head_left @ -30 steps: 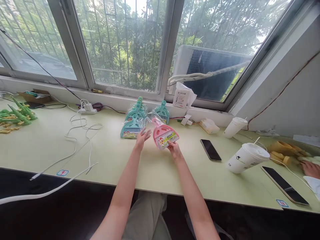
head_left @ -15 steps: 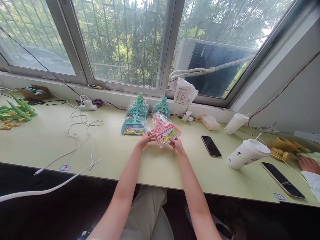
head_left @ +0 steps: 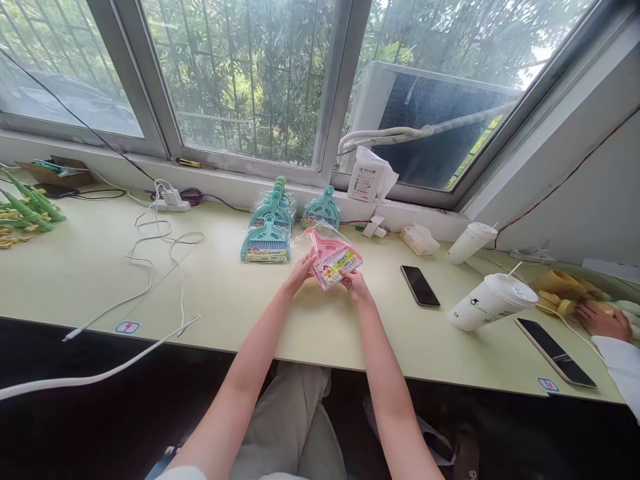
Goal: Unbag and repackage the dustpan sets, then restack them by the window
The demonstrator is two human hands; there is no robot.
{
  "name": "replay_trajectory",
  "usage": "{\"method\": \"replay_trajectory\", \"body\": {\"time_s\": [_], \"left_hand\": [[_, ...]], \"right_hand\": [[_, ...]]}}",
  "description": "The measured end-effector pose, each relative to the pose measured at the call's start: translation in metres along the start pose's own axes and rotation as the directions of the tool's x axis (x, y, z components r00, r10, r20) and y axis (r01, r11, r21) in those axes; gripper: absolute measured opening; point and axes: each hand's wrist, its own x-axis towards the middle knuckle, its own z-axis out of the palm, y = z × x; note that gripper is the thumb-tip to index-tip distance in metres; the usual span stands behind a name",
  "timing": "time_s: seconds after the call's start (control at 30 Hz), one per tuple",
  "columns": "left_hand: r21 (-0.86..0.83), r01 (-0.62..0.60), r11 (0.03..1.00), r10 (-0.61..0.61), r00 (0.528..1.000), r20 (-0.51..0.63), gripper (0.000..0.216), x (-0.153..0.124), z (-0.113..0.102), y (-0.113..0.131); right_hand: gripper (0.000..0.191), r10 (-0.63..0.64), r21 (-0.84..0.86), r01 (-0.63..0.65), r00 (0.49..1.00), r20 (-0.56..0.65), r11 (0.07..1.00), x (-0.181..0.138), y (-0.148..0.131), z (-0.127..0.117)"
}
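A pink dustpan and brush set (head_left: 332, 256) in a clear plastic wrapper is held up over the table, tilted, with its printed label facing me. My left hand (head_left: 302, 272) grips its left edge. At its lower right edge, my right hand (head_left: 354, 283) is closed on it, the thumb on the front. Behind it to the left lies a row of several wrapped teal dustpan sets (head_left: 267, 241), overlapping one another. Another teal dustpan set (head_left: 323, 209) lies just behind the pink one, near the window wall.
A black phone (head_left: 420, 287), a tissue pack (head_left: 419, 240) and white cups (head_left: 493, 301) stand to the right. Beyond is another person's hand (head_left: 603, 320) near yellow items. White cables (head_left: 181, 293) and a power strip (head_left: 173, 203) lie left, with green pointed pieces (head_left: 30, 207) at far left.
The pink dustpan set has turned slightly in my hands, and my left hand has shifted a little along its edge. The other person's hand has moved inward at the right.
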Motion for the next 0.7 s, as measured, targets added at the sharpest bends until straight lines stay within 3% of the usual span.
{"method": "replay_trajectory", "body": {"time_s": [0.1,0.3,0.47,0.6,0.7], "left_hand": [[0.025,0.057,0.998,-0.059,0.996,0.065,0.062,-0.004,0.004,0.003],[0.028,0.089,0.996,-0.092,0.984,0.152,0.065,-0.005,0.016,-0.003],[0.095,0.116,0.989,-0.128,0.983,0.134,0.064,-0.001,0.012,-0.011],[0.119,0.221,0.968,-0.247,0.923,0.295,0.062,-0.001,0.009,-0.011],[0.053,0.179,0.982,-0.186,0.931,0.315,0.064,0.0,0.009,-0.007]], "right_hand": [[0.029,0.014,0.031,-0.014,1.0,0.001,0.999,0.003,0.001,0.0],[0.024,-0.007,0.077,0.018,0.989,-0.145,0.997,0.007,0.005,0.0],[0.024,-0.056,0.05,0.062,0.992,-0.113,0.997,0.003,0.005,0.003],[0.025,-0.122,0.054,0.127,0.988,-0.097,0.99,0.0,0.003,0.006],[0.026,-0.124,0.066,0.131,0.988,-0.094,0.989,-0.001,0.001,0.006]]}}
